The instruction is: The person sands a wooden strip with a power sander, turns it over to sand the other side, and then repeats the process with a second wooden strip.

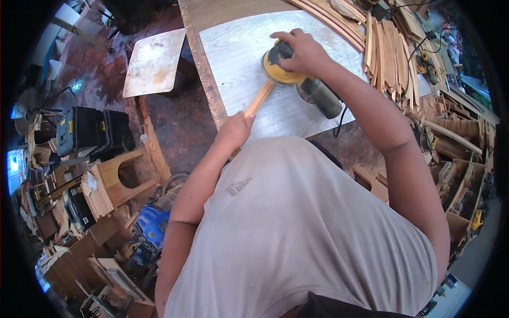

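My right hand [305,53] is wrapped over the top of a yellow and black orbital sander [275,66], whose dark dust canister [322,98] sticks out toward me. Under the sander's near edge lies one end of a narrow wooden strip [261,97]; the far end is hidden beneath the sander. Closed round the strip's near end is my left hand [236,130], by the edge of the pale worktop [238,58]. A black cord [341,123] hangs off the worktop near the canister.
Many thin wooden strips [389,58] are piled at the worktop's right. A square stool [155,61] stands left of the table. Further left are black tool cases [87,130], and a blue machine [154,225] sits on the floor. Another yellow power tool [427,66] lies at the right.
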`<act>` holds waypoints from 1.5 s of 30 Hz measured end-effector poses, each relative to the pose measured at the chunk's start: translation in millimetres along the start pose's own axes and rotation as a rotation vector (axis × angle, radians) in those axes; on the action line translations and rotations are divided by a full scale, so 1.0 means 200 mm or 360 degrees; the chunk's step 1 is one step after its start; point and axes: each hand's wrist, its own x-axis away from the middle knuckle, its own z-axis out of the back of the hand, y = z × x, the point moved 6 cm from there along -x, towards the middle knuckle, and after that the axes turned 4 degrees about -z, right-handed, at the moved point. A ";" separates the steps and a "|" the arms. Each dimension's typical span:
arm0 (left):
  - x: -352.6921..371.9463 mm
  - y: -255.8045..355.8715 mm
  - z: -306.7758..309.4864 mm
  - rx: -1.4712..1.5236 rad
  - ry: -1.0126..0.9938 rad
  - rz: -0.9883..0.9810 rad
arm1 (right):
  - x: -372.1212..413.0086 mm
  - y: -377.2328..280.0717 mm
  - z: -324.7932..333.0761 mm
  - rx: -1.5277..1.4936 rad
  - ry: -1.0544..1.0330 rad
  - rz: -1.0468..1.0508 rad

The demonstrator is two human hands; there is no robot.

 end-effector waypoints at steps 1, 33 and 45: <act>-0.01 0.00 -0.01 0.0007 0.0001 -0.0005 | 0.03 -0.02 -0.01 0.0008 -0.0002 0.0001; 0.01 0.02 -0.04 0.0056 -0.0009 -0.0083 | 0.02 -0.02 -0.02 0.0016 -0.0059 0.0075; 0.04 0.02 -0.01 0.0096 -0.0045 -0.0002 | -0.07 0.17 0.00 0.0073 0.0018 -0.0055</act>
